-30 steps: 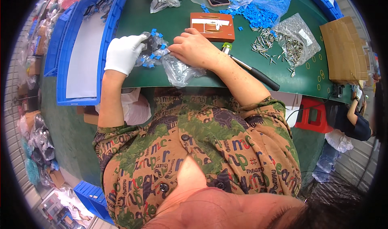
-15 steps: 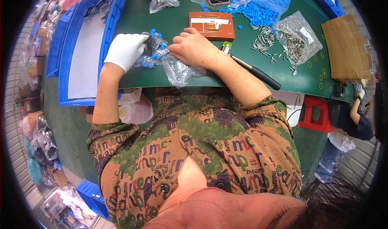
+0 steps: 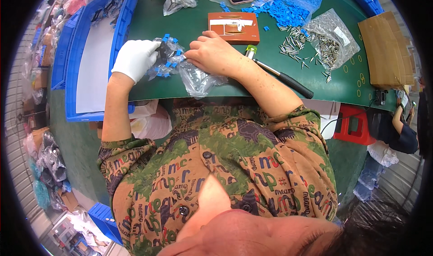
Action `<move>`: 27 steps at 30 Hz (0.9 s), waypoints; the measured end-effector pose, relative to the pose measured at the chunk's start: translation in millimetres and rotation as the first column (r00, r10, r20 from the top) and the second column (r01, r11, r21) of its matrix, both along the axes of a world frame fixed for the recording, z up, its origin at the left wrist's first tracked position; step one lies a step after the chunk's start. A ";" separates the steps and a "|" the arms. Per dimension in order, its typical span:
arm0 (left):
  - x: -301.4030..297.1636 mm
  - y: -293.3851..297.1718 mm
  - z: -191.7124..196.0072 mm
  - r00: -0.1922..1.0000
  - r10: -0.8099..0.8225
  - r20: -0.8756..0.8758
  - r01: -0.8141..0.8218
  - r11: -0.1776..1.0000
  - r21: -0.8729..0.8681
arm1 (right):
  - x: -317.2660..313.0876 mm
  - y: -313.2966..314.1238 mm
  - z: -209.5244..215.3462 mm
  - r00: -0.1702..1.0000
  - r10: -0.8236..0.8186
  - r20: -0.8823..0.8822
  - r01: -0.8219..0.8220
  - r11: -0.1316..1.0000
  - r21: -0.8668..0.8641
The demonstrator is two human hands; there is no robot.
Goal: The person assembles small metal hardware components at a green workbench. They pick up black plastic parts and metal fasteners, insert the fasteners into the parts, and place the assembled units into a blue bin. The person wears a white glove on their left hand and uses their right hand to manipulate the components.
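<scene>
Blue bin (image 3: 121, 32) holding dark parts (image 3: 107, 11), clear bag (image 3: 198, 82) against right hand (image 3: 214, 53)

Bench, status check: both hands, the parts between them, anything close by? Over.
Gloved left hand at the blue pieces, grip unclear. Bare right hand beside them, at the clear bag. Brown box beyond right hand; black-handled tool beside right forearm.

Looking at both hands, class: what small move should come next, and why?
Probably the gloved left hand should separate one piece from the blue-and-dark parts: its fingertips reach the cluster's left side, while the bare right hand sits opposite.
</scene>
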State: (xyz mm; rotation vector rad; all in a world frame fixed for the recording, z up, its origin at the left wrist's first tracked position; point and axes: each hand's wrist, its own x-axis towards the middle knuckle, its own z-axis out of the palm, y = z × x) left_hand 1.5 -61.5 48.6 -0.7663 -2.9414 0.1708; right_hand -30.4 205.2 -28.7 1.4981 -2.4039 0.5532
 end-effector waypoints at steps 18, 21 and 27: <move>2.3 0.0 -4.2 0.995 0.099 0.029 -0.103 0.984 0.147 | 0.4 0.7 2.1 1.000 -0.004 0.005 0.004 1.000 0.029; 4.4 3.5 -2.5 0.991 0.132 0.027 -0.134 0.983 0.124 | 0.8 0.2 2.9 1.000 -0.002 0.013 0.002 1.000 0.019; 4.8 6.3 -2.2 0.984 0.170 0.048 -0.175 0.978 0.117 | 1.1 0.1 2.3 1.000 -0.001 0.015 0.001 1.000 0.009</move>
